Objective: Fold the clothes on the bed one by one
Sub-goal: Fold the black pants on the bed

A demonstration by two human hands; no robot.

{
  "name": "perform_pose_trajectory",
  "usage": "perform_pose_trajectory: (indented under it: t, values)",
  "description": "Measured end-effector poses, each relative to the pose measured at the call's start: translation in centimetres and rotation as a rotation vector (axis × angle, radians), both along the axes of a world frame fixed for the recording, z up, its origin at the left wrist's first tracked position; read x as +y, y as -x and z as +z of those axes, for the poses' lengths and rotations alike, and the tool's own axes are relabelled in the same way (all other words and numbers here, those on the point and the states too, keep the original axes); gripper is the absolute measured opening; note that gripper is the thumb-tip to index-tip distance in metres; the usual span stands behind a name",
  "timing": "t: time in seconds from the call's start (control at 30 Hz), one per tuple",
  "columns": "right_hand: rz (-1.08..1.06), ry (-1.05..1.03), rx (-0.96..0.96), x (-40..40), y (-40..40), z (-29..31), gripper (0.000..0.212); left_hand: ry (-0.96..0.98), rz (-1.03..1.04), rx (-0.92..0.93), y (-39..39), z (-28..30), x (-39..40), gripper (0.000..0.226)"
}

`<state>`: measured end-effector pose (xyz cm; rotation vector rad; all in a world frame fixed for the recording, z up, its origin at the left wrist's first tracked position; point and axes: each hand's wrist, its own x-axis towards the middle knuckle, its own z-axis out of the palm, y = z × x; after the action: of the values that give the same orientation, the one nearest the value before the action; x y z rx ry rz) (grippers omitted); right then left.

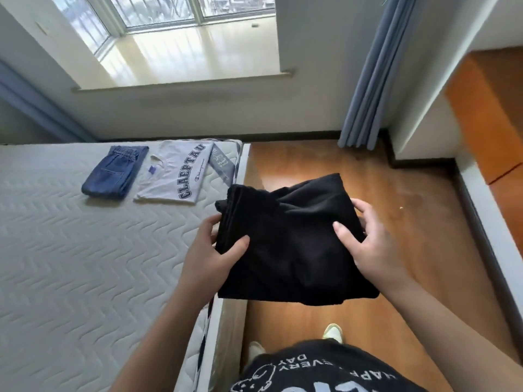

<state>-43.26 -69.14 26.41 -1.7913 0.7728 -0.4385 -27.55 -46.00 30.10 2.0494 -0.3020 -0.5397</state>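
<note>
Now both hands, left point(210, 250) and right point(370, 244), clamp a folded black garment point(288, 239) mid-frame, thumbs on top, fingers beneath, probably keeping its folds together; folded jeans point(114, 172) and tee point(175, 171) lie side by side upper left on the bed point(70, 250), likely finished.

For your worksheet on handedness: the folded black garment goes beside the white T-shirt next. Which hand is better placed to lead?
Probably the left hand: it grips the black garment on the bed side, nearer the T-shirt. The right hand holds the edge over the floor.
</note>
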Motion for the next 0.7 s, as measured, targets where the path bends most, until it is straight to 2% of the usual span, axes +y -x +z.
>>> perform_pose_trajectory:
  t: [0.3, 0.47, 0.7]
  values:
    - [-0.121, -0.023, -0.005, -8.2, -1.8, -0.6, 0.045, 0.04, -0.12, 0.015, -4.1, 1.2, -9.9, 0.059]
    - [-0.078, -0.017, 0.027, -11.0, -7.0, -0.6, 0.043, 0.073, -0.082, 0.071, -9.6, -0.1, -12.5, 0.062]
    - [-0.012, -0.025, 0.094, -14.7, -17.0, -0.1, 0.041, 0.106, -0.04, 0.137, -18.8, -2.4, -14.6, 0.053]
